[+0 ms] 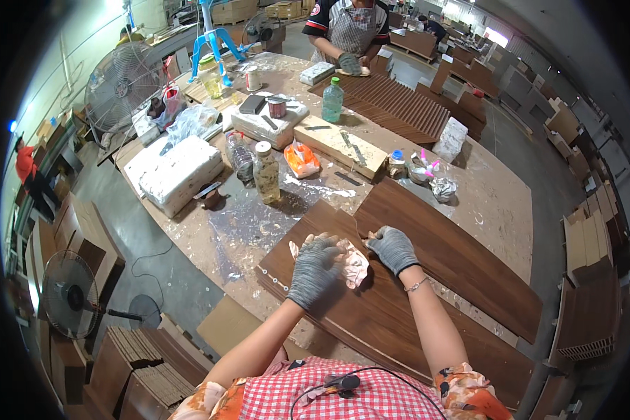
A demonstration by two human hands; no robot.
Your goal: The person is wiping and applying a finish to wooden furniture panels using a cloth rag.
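Observation:
A dark brown wood board (pixel 427 315) lies before me on the worktable. My left hand (pixel 315 269), in a grey knit glove, rests on its left part, fingers bent onto a crumpled pale pink cloth (pixel 355 268). Some of the cloth shows on either side of the fingers, which are slightly blurred. My right hand (pixel 393 250), gloved alike, has its fingers curled at the board's far edge, their tips partly hidden. Beyond it lies a second brown board (pixel 441 248), nearly parallel. Small light ring-shaped spots line the near board's left end.
Past the boards stand a bottle of yellowish liquid (pixel 266 173), an orange bag (pixel 302 160), a wooden block (pixel 339 145) and a green bottle (pixel 332 101). White-wrapped blocks (pixel 178 171) sit left. Opposite, a gloved co-worker (pixel 350 42) handles a slatted brown panel (pixel 392 105). A fan (pixel 70 294) stands left.

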